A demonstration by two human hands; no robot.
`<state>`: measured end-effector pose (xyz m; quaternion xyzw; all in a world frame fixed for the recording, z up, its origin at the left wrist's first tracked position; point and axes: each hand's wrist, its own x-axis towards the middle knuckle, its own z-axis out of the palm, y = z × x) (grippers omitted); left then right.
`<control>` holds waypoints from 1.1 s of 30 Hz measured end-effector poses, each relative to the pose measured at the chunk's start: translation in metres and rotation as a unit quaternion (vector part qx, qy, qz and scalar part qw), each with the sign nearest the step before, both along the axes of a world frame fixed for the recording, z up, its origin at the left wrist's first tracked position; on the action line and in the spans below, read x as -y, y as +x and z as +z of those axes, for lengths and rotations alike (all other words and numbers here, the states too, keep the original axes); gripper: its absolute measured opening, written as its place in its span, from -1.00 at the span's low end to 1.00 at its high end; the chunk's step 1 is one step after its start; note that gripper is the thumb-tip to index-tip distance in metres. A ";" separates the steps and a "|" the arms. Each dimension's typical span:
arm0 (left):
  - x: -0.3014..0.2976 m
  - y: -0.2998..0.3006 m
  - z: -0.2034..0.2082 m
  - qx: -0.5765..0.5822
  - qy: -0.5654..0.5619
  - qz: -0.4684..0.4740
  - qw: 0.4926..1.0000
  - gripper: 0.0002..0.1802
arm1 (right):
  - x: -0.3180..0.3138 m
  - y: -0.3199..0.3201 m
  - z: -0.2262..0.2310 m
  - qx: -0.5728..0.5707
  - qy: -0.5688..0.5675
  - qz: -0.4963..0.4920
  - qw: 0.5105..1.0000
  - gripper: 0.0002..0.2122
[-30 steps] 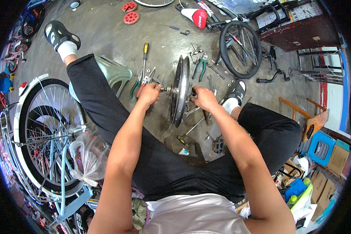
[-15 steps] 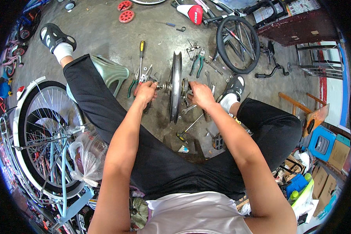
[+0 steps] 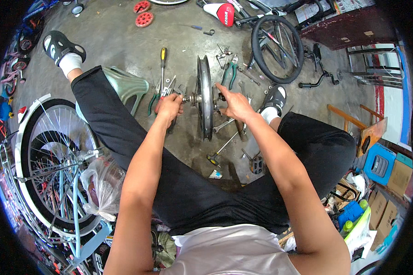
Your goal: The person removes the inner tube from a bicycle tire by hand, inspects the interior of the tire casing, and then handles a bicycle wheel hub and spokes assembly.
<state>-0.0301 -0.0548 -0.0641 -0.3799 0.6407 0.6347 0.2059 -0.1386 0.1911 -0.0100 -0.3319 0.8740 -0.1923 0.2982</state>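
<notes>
Between my knees a small bicycle wheel [image 3: 205, 98] stands upright, seen edge-on, with its hub and axle sticking out on both sides. My left hand [image 3: 170, 108] is closed around the axle end on the left. On the other side my right hand [image 3: 237, 105] is at the hub's right end, its thumb and lower fingers curled there and partly hidden. Its index finger points out toward the rim. Beside my left hand lie a yellow-handled screwdriver [image 3: 163, 59] and red-handled pliers [image 3: 159, 103]. Green-handled pliers [image 3: 230, 73] lie beyond my right hand.
Wrenches [image 3: 222, 125] and a hammer-like tool [image 3: 213, 159] lie on the floor near the wheel. A pale green plastic stool [image 3: 128, 87] stands left. A bicycle wheel with a white fender [image 3: 20, 151] is far left. At the back right lies a bicycle with a black tire [image 3: 254, 50].
My right index finger has straightened away from the hub toward the rim. My left hand keeps its hold on the axle. The whole view has shifted slightly.
</notes>
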 end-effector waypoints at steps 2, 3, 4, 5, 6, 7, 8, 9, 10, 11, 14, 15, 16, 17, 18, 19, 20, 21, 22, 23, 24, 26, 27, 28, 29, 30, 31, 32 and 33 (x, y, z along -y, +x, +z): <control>-0.002 -0.002 0.000 -0.001 -0.010 -0.002 1.000 -0.66 | -0.006 -0.003 -0.008 0.047 -0.012 -0.003 0.999 -0.21; -0.003 -0.001 0.000 0.001 -0.015 -0.002 1.000 -0.65 | -0.009 -0.002 -0.011 0.067 -0.032 -0.010 0.997 -0.22; -0.004 0.000 0.000 0.003 -0.020 -0.003 1.000 -0.65 | -0.011 -0.001 -0.015 0.086 -0.052 -0.017 0.995 -0.23; -0.003 0.001 -0.001 0.006 -0.012 -0.004 1.000 -0.66 | -0.014 0.001 -0.019 0.139 -0.044 -0.043 0.988 -0.26; -0.002 0.001 -0.001 0.011 -0.004 -0.004 1.000 -0.68 | -0.014 0.003 -0.021 0.193 -0.036 -0.067 0.978 -0.27; -0.001 0.002 -0.001 0.015 0.003 -0.004 1.000 -0.69 | -0.014 0.006 -0.022 0.246 -0.027 -0.092 0.965 -0.26; 0.000 0.002 -0.001 0.013 -0.004 -0.008 1.000 -0.69 | -0.014 0.008 -0.024 0.298 -0.018 -0.115 0.947 -0.23; -0.001 0.001 -0.001 0.011 -0.009 -0.014 1.000 -0.69 | -0.013 0.005 -0.017 0.305 0.023 -0.115 0.945 -0.21; -0.002 -0.001 0.000 0.009 -0.014 -0.020 1.000 -0.70 | -0.014 0.007 -0.025 0.305 0.014 -0.133 0.943 -0.19; -0.002 -0.001 0.001 0.013 -0.013 -0.015 1.000 -0.70 | -0.015 0.011 -0.038 0.305 0.005 -0.150 0.941 -0.18; -0.002 -0.001 0.004 0.024 -0.013 -0.001 1.000 -0.70 | -0.007 0.013 -0.037 0.315 0.006 -0.177 0.932 -0.17; -0.003 -0.001 0.007 0.026 -0.016 -0.001 1.000 -0.70 | -0.005 0.014 -0.033 0.316 0.009 -0.189 0.930 -0.17; -0.003 -0.001 0.008 0.029 -0.020 0.000 0.999 -0.70 | -0.003 0.015 -0.031 0.317 0.011 -0.201 0.927 -0.17; -0.003 -0.002 0.007 0.026 -0.020 -0.005 0.999 -0.70 | -0.004 0.021 -0.041 0.261 -0.033 -0.226 0.938 -0.18; -0.002 -0.001 0.005 0.026 -0.020 -0.007 0.999 -0.70 | -0.001 0.021 -0.038 0.215 -0.040 -0.226 0.949 -0.17; -0.001 0.000 0.004 0.025 -0.020 -0.010 0.999 -0.69 | 0.001 0.020 -0.034 0.169 -0.047 -0.225 0.959 -0.17; 0.000 0.000 0.003 0.025 -0.022 -0.014 0.999 -0.69 | 0.003 0.019 -0.031 0.122 -0.054 -0.223 0.966 -0.16; 0.000 -0.002 0.002 0.024 -0.022 -0.021 0.999 -0.70 | 0.005 0.012 -0.034 0.142 -0.092 -0.231 0.958 -0.16; -0.001 -0.003 0.002 0.023 -0.022 -0.029 0.999 -0.70 | 0.003 0.008 -0.037 0.146 -0.136 -0.227 0.953 -0.16; 0.001 -0.005 0.002 0.021 -0.021 -0.031 0.999 -0.70 | 0.001 0.003 -0.039 0.149 -0.180 -0.222 0.947 -0.14; 0.004 -0.004 0.000 0.020 -0.020 -0.032 0.999 -0.70 | 0.004 -0.001 -0.033 0.153 -0.222 -0.215 0.939 -0.12; 0.003 -0.005 0.000 0.018 -0.017 -0.038 0.999 -0.70 | 0.009 -0.015 -0.028 0.178 -0.234 -0.185 0.938 -0.07; 0.004 -0.005 0.000 0.017 -0.018 -0.037 0.999 -0.70 | 0.012 -0.020 -0.024 0.192 -0.232 -0.160 0.940 -0.08; 0.005 -0.005 0.001 0.017 -0.018 -0.037 0.999 -0.70 | 0.015 -0.022 -0.020 0.205 -0.230 -0.136 0.942 -0.09; 0.004 -0.004 0.000 0.021 -0.028 -0.038 0.999 -0.70 | 0.017 -0.022 -0.015 0.189 -0.201 -0.145 0.950 -0.08; 0.004 -0.005 0.001 0.023 -0.028 -0.037 0.999 -0.69 | 0.016 -0.021 -0.015 0.181 -0.197 -0.147 0.952 -0.08; 0.004 -0.005 0.001 0.024 -0.028 -0.036 0.999 -0.69 | 0.014 -0.020 -0.015 0.173 -0.192 -0.148 0.955 -0.08; 0.004 -0.005 0.001 0.026 -0.028 -0.035 0.999 -0.69 | 0.013 -0.020 -0.015 0.165 -0.187 -0.149 0.957 -0.08; 0.003 -0.005 0.001 0.025 -0.026 -0.024 0.999 -0.69 | 0.013 -0.019 -0.014 0.175 -0.196 -0.154 0.952 -0.08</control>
